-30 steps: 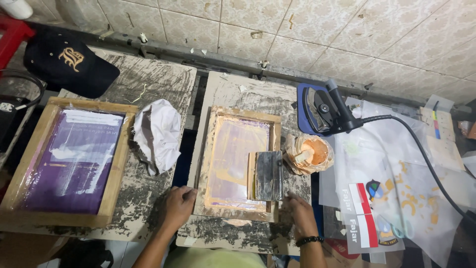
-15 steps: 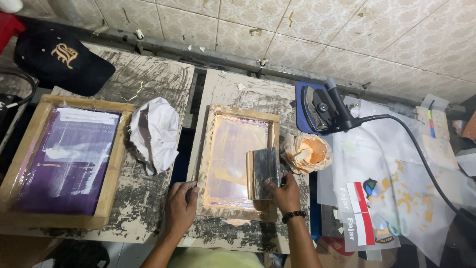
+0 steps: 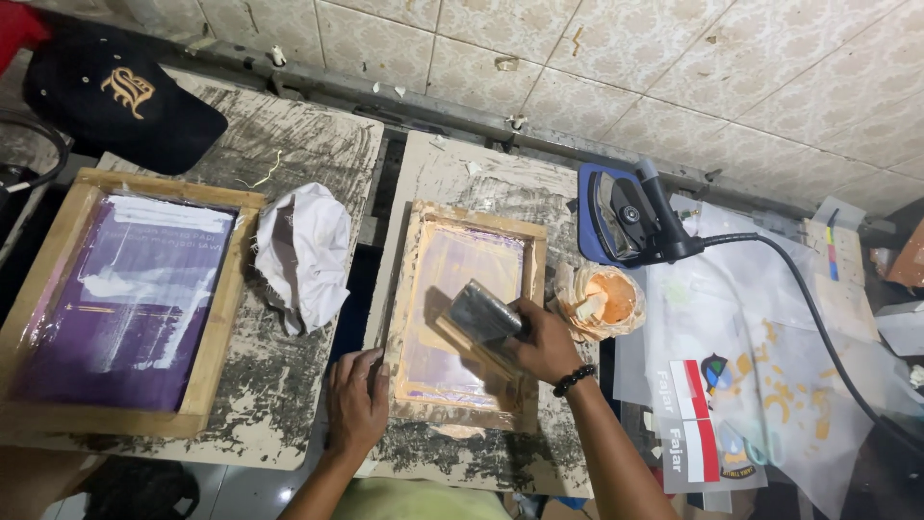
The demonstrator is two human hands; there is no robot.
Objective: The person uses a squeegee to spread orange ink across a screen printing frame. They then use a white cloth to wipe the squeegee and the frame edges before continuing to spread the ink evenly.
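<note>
The right hand (image 3: 541, 339) has moved onto the small wooden screen frame (image 3: 469, 313) and now grips the squeegee (image 3: 484, 313), lifted and tilted over the mesh. The left hand (image 3: 356, 400) stays pressed flat, fingers spread, on the frame's near-left corner, at the desk's (image 3: 452, 173) front edge.

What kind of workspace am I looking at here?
Most likely a small screen-printing workshop: the right hand holds a squeegee over a wooden-framed screen, the left hand steadies the frame, and an open ink tub sits beside it on paint-stained boards.

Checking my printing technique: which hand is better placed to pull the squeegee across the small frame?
Right. The right hand already grips the squeegee over the small frame; the left hand rests on its left edge.
</note>
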